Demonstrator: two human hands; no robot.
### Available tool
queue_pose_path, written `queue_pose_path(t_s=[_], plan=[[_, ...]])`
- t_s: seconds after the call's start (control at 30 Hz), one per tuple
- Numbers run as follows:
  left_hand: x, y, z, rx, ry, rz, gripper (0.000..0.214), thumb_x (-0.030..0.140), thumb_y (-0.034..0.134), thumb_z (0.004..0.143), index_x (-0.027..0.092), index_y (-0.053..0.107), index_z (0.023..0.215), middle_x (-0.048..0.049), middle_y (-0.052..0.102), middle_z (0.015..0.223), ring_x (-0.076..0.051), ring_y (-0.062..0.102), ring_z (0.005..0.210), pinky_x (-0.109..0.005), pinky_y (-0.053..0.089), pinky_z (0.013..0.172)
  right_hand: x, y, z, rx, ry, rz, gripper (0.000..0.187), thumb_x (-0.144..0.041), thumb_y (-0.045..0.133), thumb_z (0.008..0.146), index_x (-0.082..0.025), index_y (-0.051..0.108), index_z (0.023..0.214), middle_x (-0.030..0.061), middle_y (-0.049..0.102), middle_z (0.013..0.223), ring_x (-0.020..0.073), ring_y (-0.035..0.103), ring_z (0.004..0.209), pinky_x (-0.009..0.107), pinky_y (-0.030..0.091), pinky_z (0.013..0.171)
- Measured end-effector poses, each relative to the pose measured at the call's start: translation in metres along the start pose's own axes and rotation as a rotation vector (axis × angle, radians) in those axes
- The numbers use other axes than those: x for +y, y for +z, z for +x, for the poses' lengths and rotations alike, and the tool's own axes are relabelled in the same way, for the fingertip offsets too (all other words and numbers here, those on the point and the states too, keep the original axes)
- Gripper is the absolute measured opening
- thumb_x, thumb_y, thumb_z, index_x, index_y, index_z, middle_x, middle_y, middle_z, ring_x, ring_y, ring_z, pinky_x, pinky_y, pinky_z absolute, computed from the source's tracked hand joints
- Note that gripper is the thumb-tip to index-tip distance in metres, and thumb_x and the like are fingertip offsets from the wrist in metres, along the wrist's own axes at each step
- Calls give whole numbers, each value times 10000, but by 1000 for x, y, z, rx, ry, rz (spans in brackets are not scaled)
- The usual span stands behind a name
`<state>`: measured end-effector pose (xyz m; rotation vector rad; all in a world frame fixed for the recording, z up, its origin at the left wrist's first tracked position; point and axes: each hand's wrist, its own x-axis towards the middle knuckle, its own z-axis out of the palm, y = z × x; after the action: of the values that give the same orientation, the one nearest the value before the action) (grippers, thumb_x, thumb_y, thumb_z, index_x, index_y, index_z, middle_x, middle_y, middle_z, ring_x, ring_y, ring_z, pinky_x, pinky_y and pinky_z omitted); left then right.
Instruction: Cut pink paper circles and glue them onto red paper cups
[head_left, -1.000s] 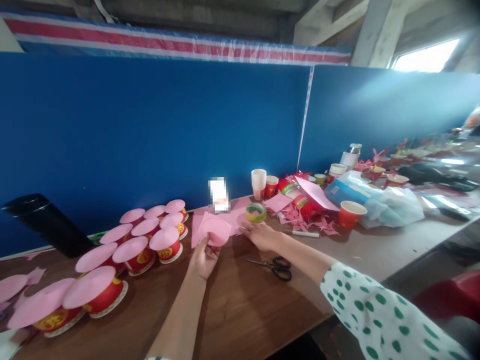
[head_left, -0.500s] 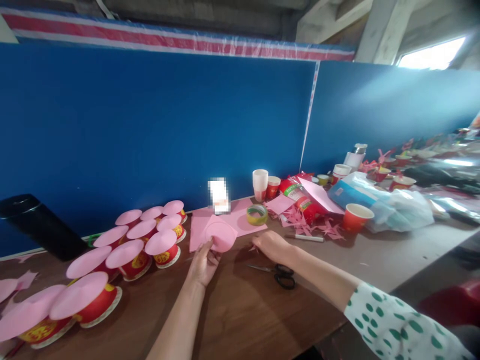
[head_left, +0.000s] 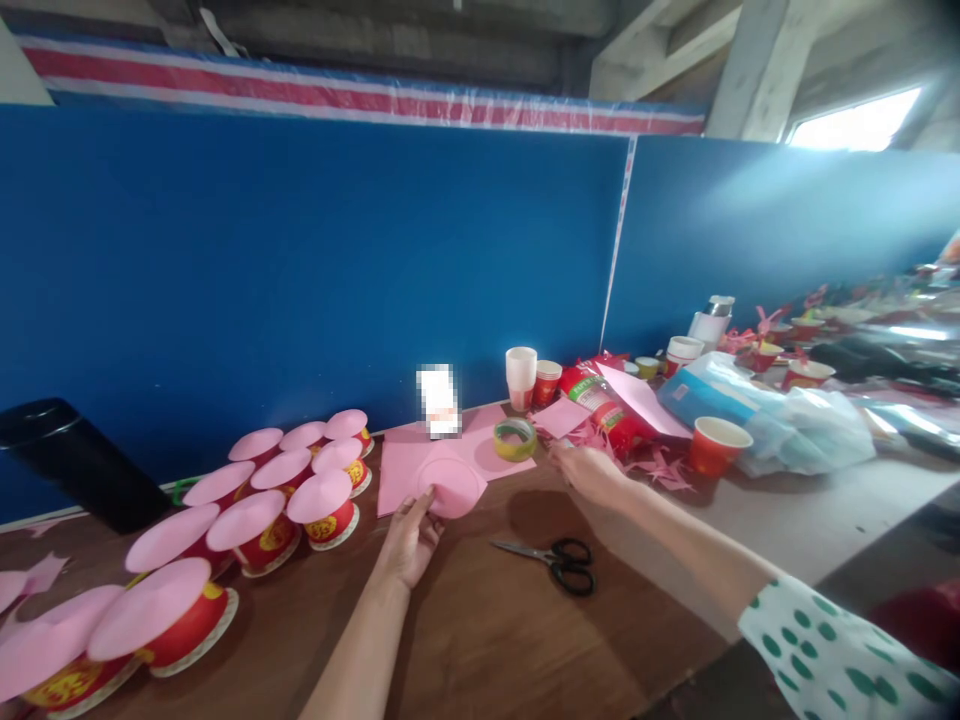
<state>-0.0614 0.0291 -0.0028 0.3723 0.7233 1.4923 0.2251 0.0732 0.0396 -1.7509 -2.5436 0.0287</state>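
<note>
A round pink paper disc (head_left: 454, 487) is pinched at its near edge by my left hand (head_left: 411, 535), just above the front of the pink paper sheets (head_left: 401, 470). My right hand (head_left: 589, 472) reaches to the near side of a heap of pink paper scraps (head_left: 596, 437). Its fingers are drawn together, and what is between them blends with the scraps behind. Between my two forearms lie black-handled scissors (head_left: 559, 562), blades slightly apart and pointing left. A roll of yellow-green tape (head_left: 514, 440) rests on the sheets.
Rows of red paper cups (head_left: 187, 632) with pink cone tops stand on the left, near a black bottle (head_left: 79, 465). To the right are an orange cup (head_left: 716, 450), a red packet (head_left: 607, 405) and a plastic bag (head_left: 810, 425). A blue partition (head_left: 322, 250) closes the back.
My right hand has moved right and away from me, from beside the scissors to the scrap heap. Small pink scraps at its fingertips have left that spot. My left hand still holds the disc.
</note>
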Motion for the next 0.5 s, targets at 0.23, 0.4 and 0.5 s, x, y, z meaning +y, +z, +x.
queue_pose_path(t_s=[0.23, 0.4, 0.5], plan=[[0, 1, 1, -3, 6, 2, 172, 111, 740, 619, 157, 604, 713, 20, 694, 699, -103, 640, 605, -204, 517, 563, 40, -10, 8, 129, 237, 14, 355, -306, 267, 922, -135, 578, 938, 122, 660, 762, 218, 622, 688, 263, 372, 567], [0, 1, 0, -8, 3, 6, 144, 106, 727, 635, 151, 597, 675, 22, 687, 672, -103, 638, 603, -204, 518, 566, 55, -18, 12, 136, 214, 96, 341, -187, 293, 898, -124, 628, 882, 105, 677, 824, 174, 624, 720, 228, 391, 585], [0, 0, 0, -12, 0, 11, 140, 99, 722, 641, 153, 602, 689, 21, 690, 682, -103, 639, 609, -203, 517, 561, 58, -22, 12, 116, 160, 149, 288, -152, 386, 859, -155, 673, 891, 75, 691, 887, 164, 629, 807, 207, 412, 649]])
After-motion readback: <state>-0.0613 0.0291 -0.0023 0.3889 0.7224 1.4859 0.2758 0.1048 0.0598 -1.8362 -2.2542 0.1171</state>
